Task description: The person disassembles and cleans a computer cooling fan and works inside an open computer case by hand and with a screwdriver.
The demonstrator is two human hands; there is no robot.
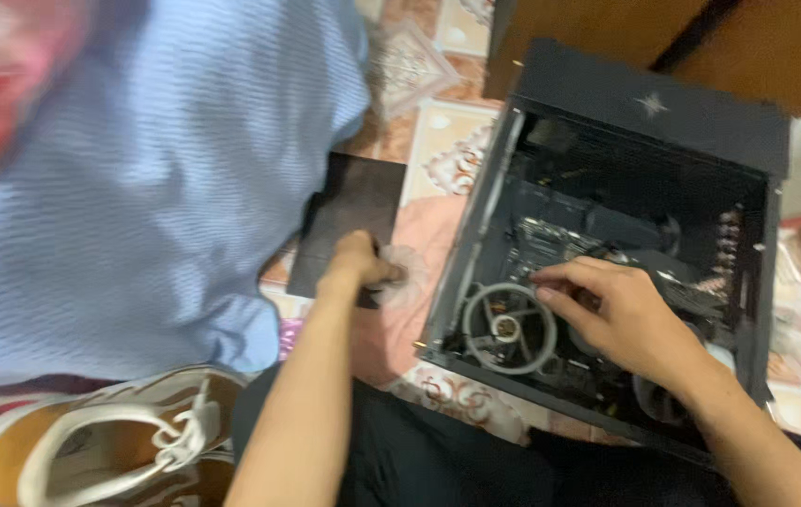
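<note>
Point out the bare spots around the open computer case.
Bare tiled floor lies between the blue cloth and the computer case. The dark panel is partly free. Inside the case it is crowded: fan, right hand.

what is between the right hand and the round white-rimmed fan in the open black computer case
Nothing visible. The right hand reaches inside the open black computer case, fingertips at the upper right edge of the round white-rimmed fan. The left hand is outside the case, closed on a blurred pale object.
</note>
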